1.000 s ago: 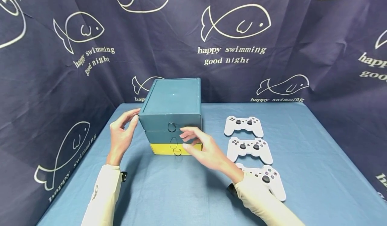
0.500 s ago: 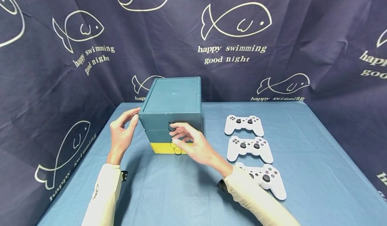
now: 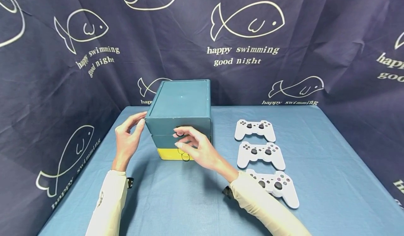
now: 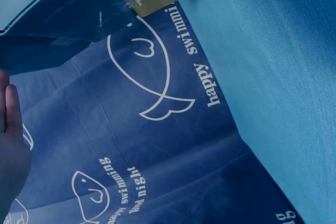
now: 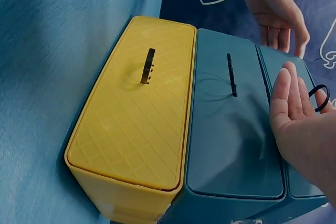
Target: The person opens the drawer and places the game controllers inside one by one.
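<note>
A stack of drawer boxes, two teal over a yellow bottom box [image 3: 172,154], stands at the back of the table; each front has a black ring pull. My left hand [image 3: 127,139] rests against the left front edge of the top teal box [image 3: 180,99], fingers extended. My right hand [image 3: 202,150] is at the front of the stack, its fingers at the top ring pull [image 5: 319,98] and fairly straight. A fingertip shows through that ring; the thumb stays apart below. All drawers look closed in the right wrist view.
Three white game controllers lie in a column right of the stack: a far one [image 3: 255,130], a middle one [image 3: 261,155] and a near one [image 3: 277,186] partly behind my right sleeve [image 3: 265,201]. A dark fish-print curtain [image 3: 246,78] hangs behind the blue table [image 3: 318,152].
My right hand has moved left across the front of the boxes, its fingers reaching the top ring pull. My left hand has stayed at the box edge, and the boxes and controllers have not moved.
</note>
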Available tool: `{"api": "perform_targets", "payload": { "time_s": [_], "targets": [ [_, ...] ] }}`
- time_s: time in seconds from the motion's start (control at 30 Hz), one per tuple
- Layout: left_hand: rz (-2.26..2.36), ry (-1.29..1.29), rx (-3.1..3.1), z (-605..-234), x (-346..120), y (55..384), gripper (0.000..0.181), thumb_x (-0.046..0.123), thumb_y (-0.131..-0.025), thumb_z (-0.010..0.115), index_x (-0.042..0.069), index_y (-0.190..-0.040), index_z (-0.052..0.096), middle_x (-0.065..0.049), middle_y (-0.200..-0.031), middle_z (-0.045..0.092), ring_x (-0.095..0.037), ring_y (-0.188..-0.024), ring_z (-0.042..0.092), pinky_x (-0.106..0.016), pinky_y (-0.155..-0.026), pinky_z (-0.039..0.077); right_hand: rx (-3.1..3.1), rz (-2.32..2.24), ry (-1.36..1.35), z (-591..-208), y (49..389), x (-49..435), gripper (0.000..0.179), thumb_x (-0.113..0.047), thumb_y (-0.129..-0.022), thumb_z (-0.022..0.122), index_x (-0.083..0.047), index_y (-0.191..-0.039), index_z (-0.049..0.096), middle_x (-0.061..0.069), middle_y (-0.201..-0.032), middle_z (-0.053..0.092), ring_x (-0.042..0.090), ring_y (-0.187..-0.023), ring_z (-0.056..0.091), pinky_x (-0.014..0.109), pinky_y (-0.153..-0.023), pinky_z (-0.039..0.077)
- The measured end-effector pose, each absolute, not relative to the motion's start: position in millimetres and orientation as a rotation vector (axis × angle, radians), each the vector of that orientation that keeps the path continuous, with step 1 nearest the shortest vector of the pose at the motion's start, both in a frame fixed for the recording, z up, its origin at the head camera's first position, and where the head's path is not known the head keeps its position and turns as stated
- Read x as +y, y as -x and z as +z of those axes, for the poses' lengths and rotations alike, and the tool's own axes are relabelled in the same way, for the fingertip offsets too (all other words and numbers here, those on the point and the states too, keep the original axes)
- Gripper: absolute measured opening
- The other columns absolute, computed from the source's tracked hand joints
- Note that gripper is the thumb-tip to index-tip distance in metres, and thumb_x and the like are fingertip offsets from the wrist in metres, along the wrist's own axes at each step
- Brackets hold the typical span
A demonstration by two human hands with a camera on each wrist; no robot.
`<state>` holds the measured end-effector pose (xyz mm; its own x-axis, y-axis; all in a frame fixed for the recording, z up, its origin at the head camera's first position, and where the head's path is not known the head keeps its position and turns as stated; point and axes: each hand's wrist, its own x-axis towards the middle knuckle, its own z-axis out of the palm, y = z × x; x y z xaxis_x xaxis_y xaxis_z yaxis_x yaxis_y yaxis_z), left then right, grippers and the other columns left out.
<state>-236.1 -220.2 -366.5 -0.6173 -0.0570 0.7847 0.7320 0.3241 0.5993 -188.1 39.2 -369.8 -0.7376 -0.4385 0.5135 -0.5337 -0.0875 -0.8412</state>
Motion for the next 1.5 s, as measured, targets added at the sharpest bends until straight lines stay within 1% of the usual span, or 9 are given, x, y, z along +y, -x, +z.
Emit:
{"api": "perform_targets", "payload": {
  "time_s": [0.23, 0.47, 0.63, 0.77, 0.93, 1.13, 1.37, 1.5],
  "targets": [
    [-1.357, 0.592, -1.86, -363.7, -218.3, 233.8, 0.027, -0.018, -0.092, 0.062, -0.013, -0.117, 0.071, -0.031, -0.109, 0.071, -0.001, -0.101, 0.069, -0.019, -0.089, 0.05, -2.014, 2.037, -1.119, -371.9, 189.6, 37.8, 0.041, 0.002, -0.098, 0.064, 0.007, -0.138, 0.056, 0.018, -0.13, 0.063, 0.032, -0.104, 0.069, 0.032, -0.085, 0.055],
    [-1.353, 0.597, -1.854, -360.8, -216.2, 232.0, 0.026, -0.018, -0.093, 0.061, -0.014, -0.117, 0.07, -0.032, -0.109, 0.07, -0.001, -0.101, 0.068, -0.019, -0.089, 0.05, -1.996, 2.033, -1.14, -373.9, 189.8, 38.5, 0.043, 0.003, -0.097, 0.063, 0.008, -0.139, 0.056, 0.022, -0.129, 0.064, 0.035, -0.102, 0.07, 0.033, -0.082, 0.056],
    [-1.35, 0.599, -1.856, -364.2, -219.8, 236.1, 0.026, -0.017, -0.093, 0.062, -0.013, -0.116, 0.071, -0.028, -0.109, 0.072, -0.002, -0.1, 0.069, -0.018, -0.087, 0.05, -1.978, 2.01, -1.166, -375.1, 189.7, 38.8, 0.043, 0.002, -0.097, 0.063, 0.007, -0.139, 0.056, 0.026, -0.128, 0.064, 0.036, -0.102, 0.07, 0.033, -0.083, 0.056],
    [-1.35, 0.612, -1.856, -364.8, -221.1, 237.3, 0.026, -0.015, -0.093, 0.063, -0.011, -0.117, 0.072, -0.026, -0.11, 0.073, -0.003, -0.1, 0.07, -0.018, -0.086, 0.05, -1.958, 1.991, -1.185, -376.9, 189.5, 38.8, 0.042, 0.003, -0.097, 0.063, 0.008, -0.138, 0.056, 0.028, -0.127, 0.064, 0.039, -0.101, 0.07, 0.033, -0.082, 0.055],
    [-1.361, 0.646, -1.846, -363.1, -222.3, 236.1, 0.025, -0.012, -0.095, 0.064, -0.008, -0.118, 0.073, -0.023, -0.111, 0.074, -0.007, -0.101, 0.071, -0.02, -0.087, 0.051, -1.952, 1.977, -1.187, -378.4, 188.3, 38.8, 0.041, 0.001, -0.097, 0.063, 0.007, -0.138, 0.057, 0.027, -0.126, 0.065, 0.038, -0.1, 0.07, 0.033, -0.082, 0.055],
    [-1.386, 0.653, -1.847, -363.6, -224.1, 235.9, 0.025, -0.012, -0.095, 0.064, -0.008, -0.118, 0.073, -0.018, -0.111, 0.075, -0.008, -0.101, 0.071, -0.021, -0.088, 0.051, -1.972, 1.965, -1.171, -377.6, 185.6, 38.9, 0.042, -0.002, -0.097, 0.062, 0.006, -0.138, 0.058, 0.024, -0.126, 0.066, 0.037, -0.1, 0.07, 0.034, -0.084, 0.055],
    [-1.392, 0.639, -1.859, -365.4, -225.4, 237.9, 0.027, -0.015, -0.093, 0.064, -0.01, -0.118, 0.072, -0.023, -0.11, 0.074, -0.006, -0.1, 0.07, -0.019, -0.084, 0.05, -1.96, 1.972, -1.181, -379.4, 182.7, 38.7, 0.042, -0.003, -0.097, 0.062, 0.007, -0.137, 0.058, 0.026, -0.126, 0.066, 0.047, -0.1, 0.068, 0.034, -0.086, 0.055],
    [-1.39, 0.63, -1.865, -365.3, -225.1, 237.8, 0.027, -0.016, -0.093, 0.063, -0.012, -0.118, 0.071, -0.024, -0.111, 0.073, -0.004, -0.1, 0.07, -0.018, -0.084, 0.049, -1.946, 1.964, -1.2, -379.6, 180.4, 38.4, 0.042, -0.004, -0.096, 0.061, 0.008, -0.137, 0.058, 0.026, -0.126, 0.066, 0.048, -0.101, 0.067, 0.034, -0.083, 0.056]
  ]
}}
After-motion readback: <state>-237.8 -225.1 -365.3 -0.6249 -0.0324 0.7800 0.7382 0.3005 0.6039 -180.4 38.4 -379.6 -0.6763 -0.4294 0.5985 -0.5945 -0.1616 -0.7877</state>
